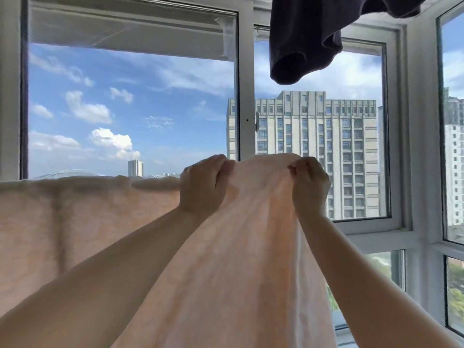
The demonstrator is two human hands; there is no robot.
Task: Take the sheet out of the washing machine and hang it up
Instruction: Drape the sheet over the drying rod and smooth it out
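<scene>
Both hands up in front of window [246,96]. Left hand [204,185] & right hand [310,188] each closed on top edge of the peach sheet [238,247], fabric bunched betw. them. To the left the sheet hangs spread out. Dark garment [308,38] hangs above, top right.

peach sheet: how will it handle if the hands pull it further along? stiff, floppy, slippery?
Likely floppy: the sheet sags in folds below the left hand and right hand. Probably not slippery: the draped part stays put unaided. Weight cannot be judged.
</scene>
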